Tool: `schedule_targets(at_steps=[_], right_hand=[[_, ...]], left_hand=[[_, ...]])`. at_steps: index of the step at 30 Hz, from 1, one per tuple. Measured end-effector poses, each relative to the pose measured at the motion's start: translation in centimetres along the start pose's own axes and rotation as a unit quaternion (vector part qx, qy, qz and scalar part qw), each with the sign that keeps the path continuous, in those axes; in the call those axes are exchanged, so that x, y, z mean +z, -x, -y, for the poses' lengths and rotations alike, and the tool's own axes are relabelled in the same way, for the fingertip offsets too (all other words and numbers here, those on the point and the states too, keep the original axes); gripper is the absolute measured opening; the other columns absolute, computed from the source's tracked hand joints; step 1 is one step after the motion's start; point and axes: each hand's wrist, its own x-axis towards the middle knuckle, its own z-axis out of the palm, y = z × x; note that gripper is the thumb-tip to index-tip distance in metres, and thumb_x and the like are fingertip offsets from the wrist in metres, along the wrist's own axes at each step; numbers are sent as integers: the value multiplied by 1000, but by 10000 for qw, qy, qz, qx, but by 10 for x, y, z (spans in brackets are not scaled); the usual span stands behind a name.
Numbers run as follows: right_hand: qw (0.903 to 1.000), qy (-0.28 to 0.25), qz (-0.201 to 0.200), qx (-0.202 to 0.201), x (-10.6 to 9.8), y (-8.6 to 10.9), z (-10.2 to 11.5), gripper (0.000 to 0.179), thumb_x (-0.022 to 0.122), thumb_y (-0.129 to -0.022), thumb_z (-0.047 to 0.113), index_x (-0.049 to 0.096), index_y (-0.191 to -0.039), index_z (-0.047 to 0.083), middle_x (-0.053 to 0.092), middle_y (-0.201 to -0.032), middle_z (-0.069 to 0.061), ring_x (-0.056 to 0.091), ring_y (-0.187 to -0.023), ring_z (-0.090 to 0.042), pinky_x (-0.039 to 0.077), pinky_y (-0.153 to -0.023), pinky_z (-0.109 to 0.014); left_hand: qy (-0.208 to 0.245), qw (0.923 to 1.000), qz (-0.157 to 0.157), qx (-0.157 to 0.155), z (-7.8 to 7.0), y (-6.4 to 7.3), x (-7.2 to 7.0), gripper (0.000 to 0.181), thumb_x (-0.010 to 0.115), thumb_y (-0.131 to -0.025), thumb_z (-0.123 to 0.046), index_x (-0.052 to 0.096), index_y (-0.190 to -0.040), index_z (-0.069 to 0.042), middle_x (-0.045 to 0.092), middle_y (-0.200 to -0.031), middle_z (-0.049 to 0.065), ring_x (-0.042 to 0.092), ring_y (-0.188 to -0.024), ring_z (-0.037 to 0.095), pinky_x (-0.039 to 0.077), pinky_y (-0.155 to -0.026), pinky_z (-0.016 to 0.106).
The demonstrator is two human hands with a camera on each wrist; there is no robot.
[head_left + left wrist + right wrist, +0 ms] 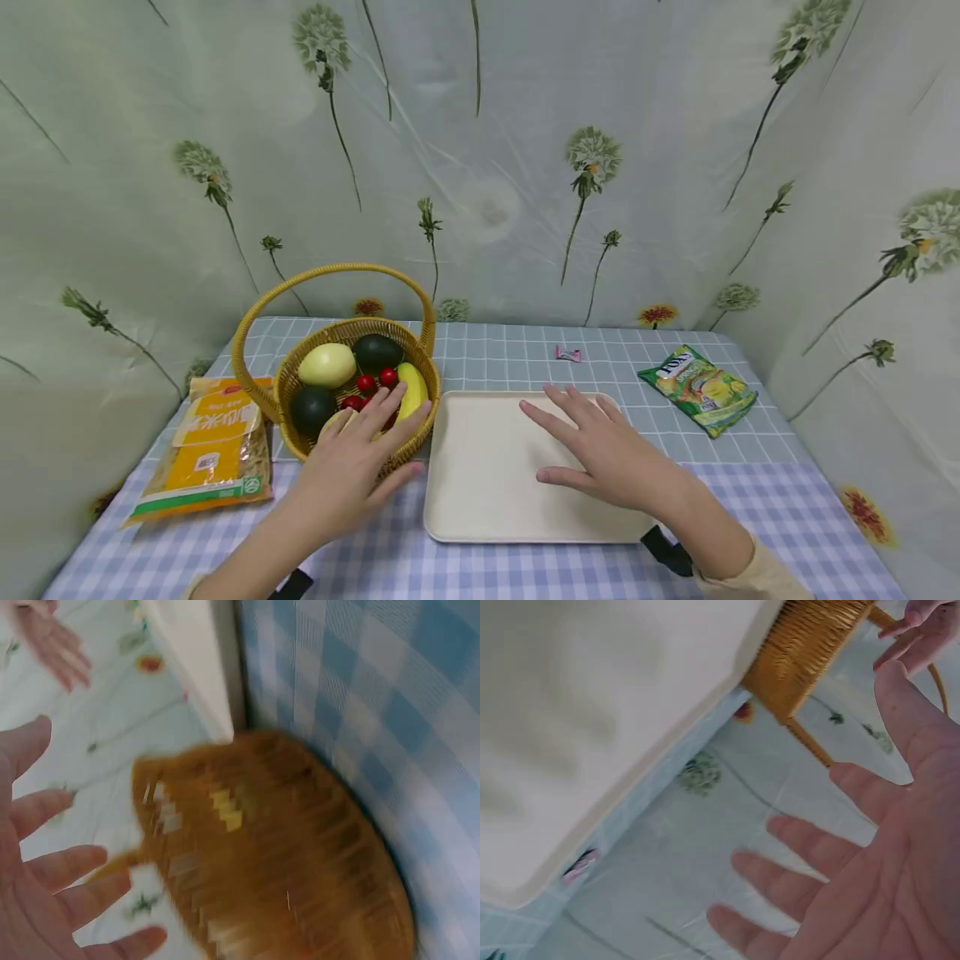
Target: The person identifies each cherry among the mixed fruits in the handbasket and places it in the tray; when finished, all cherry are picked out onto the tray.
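My left hand [358, 465] hovers with spread fingers near the front right of a wicker basket [431, 340], holding nothing. Inside the basket lie a banana [413, 392], a pale yellow oval fruit [327, 365], two dark green avocado-like fruits [377, 353] and several small red fruits [388, 377]; the left hand covers part of them. Over a white rectangular tray [480, 475] hangs my right hand [600, 454], fingers apart and nothing held. In the left wrist view the basket's woven side [270, 840] is blurred beside the left hand [52, 877].
An orange-labelled bag of grain [213, 442] lies left of the basket. Behind the tray is a small pink wrapped candy [567, 354]. A green snack packet [701, 390] lies at the back right. A dandelion-print curtain [495, 167] stands behind the checked tablecloth [495, 575].
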Motion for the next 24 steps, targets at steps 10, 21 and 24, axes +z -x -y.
schedule_targets(at_steps=[10,21,24], right_hand=[[9910,-848,735,-735,-16,-73,24,59,67,-107,42,52,-160,20,63,-153,-9,62,-138,-30,54,-116,-53],[9663,-1623,1557,-1251,-19,-166,60,56,65,-109,31,52,-159,11,63,-152,-13,65,-133,-30,56,-113,-44],[9659,-1541,1680,-1224,-18,-188,69,54,64,-110,32,52,-159,13,65,-149,-13,66,-130,-29,57,-111,-41]], left_hand=[[1077,9710,-1496,-1520,56,55,-42,43,86,-91,-12,71,-131,-13,72,-120,8,69,-96,23,60,-67,18],[2730,9185,-191,-2855,103,65,-36,93,70,-106,-27,8,-172,-4,38,-162,40,55,-135,62,65,-93,55],[3251,8930,341,-3093,109,60,-32,101,67,-107,-35,-6,-173,-10,24,-170,39,44,-146,61,62,-102,57]])
